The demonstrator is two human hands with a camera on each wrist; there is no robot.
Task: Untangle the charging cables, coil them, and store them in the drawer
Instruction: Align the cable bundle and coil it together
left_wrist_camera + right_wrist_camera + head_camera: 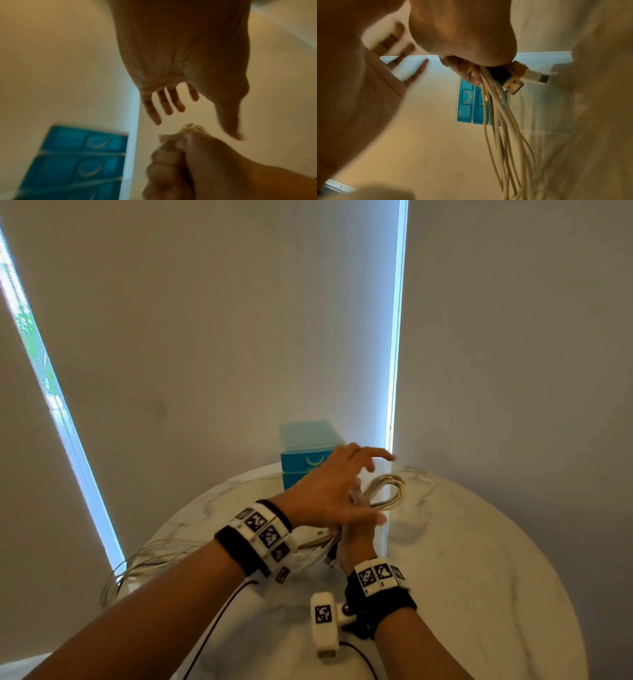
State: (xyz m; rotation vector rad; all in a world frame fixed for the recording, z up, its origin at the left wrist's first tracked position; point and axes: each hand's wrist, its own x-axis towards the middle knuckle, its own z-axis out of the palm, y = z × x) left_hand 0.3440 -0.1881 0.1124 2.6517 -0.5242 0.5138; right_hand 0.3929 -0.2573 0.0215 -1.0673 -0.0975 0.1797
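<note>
Marble table (479, 559): R hand (356, 537) clutches cables (387, 491).

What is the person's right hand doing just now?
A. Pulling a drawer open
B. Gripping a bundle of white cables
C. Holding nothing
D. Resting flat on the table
B: the right hand has its grip closed round the white cables, plugs sticking out beside it.

Dim room, bright window slits, blurred wrist views.
</note>
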